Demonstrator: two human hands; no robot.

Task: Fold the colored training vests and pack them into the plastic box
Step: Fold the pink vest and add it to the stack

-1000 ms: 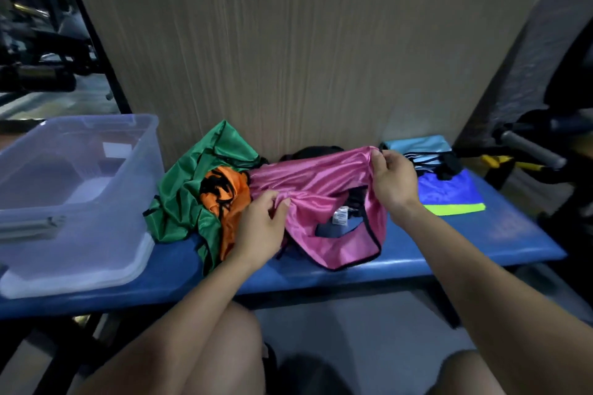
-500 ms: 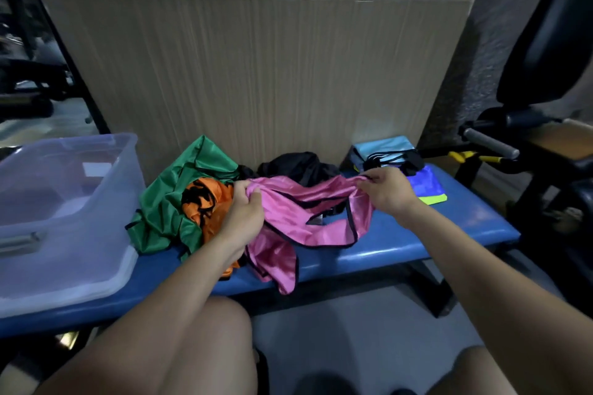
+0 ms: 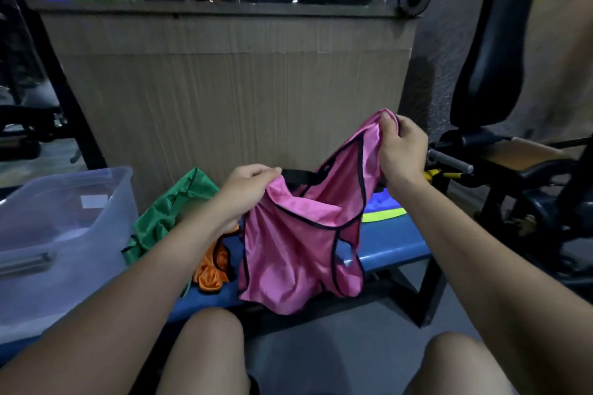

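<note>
A pink vest (image 3: 298, 247) with black trim hangs in the air above the blue bench (image 3: 391, 242). My left hand (image 3: 247, 191) pinches its upper left edge. My right hand (image 3: 401, 151) grips its top right corner, held higher. A green vest (image 3: 167, 212) lies crumpled on the bench to the left, with an orange vest (image 3: 213, 269) in front of it, partly hidden by my left forearm. The clear plastic box (image 3: 64, 234) stands at the bench's left end. A blue vest with a yellow-green band (image 3: 383, 213) lies folded behind the pink one.
A wooden panel wall (image 3: 231, 99) rises right behind the bench. A black gym machine seat (image 3: 491, 51) and its frame stand to the right. A black item (image 3: 298, 178) peeks out behind the pink vest. My knees are below the bench's front edge.
Both hands lifted the pink vest off the bench; the right hand rose higher, and the vest now hangs open. The camera tilted upward.
</note>
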